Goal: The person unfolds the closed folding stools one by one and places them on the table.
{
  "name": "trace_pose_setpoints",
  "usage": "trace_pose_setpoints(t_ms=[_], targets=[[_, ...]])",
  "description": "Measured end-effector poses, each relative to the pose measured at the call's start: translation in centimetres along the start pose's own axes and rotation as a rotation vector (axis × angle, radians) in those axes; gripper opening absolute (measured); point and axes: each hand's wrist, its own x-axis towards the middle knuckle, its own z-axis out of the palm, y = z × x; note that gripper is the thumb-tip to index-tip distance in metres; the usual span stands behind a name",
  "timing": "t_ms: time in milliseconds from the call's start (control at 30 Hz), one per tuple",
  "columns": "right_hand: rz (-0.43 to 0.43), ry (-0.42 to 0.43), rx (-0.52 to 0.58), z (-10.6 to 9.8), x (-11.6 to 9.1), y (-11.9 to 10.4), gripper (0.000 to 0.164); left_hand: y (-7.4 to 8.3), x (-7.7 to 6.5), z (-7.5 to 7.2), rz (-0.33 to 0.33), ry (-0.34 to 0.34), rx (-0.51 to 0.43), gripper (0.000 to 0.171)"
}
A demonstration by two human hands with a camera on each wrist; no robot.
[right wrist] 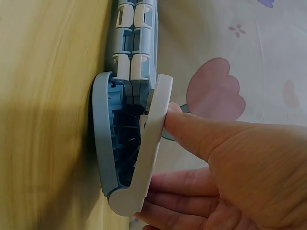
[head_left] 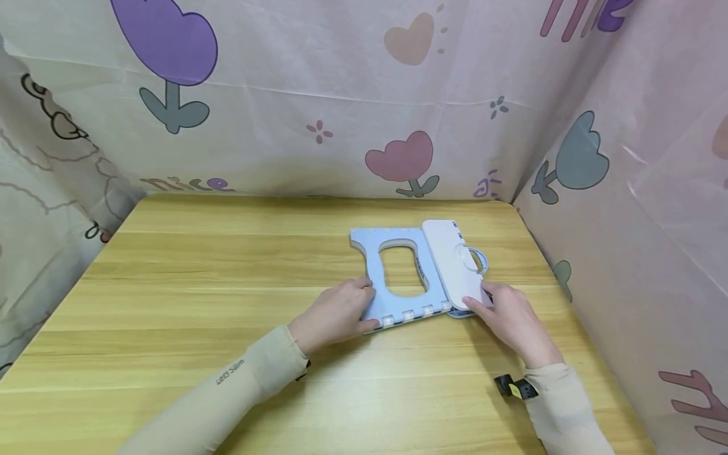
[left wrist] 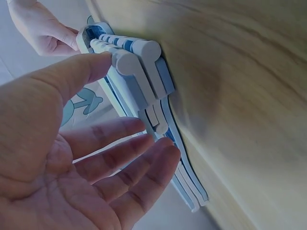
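A folding step stool [head_left: 376,237] in light blue and white lies folded on the wooden table, with an oval opening through its blue part. Its white end panel [head_left: 445,259] stands at an angle to the blue panel below, with a wedge-shaped gap between them in the right wrist view. My left hand [head_left: 340,311] is at the stool's left edge; its thumb touches the hinge end [left wrist: 125,63] while the other fingers stay loosely extended along the side. With the thumb on top and fingers at the outer edge, my right hand [head_left: 514,321] holds the white panel.
Beyond the panel a small curved carry handle [head_left: 483,260] sticks out to the right. The wooden table [head_left: 199,278] reaches to a printed cloth curtain [head_left: 273,126] at the back, with cloth at both sides too.
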Motion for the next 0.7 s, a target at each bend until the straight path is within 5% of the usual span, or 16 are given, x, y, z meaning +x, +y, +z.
trace_pose_setpoints(t_ms=[700], targets=[[-0.039, -0.003, -0.004, 0.5, 1.0, -1.7, 0.034, -1.2, -0.7, -0.8, -0.025, -0.030, 0.020, 0.042]])
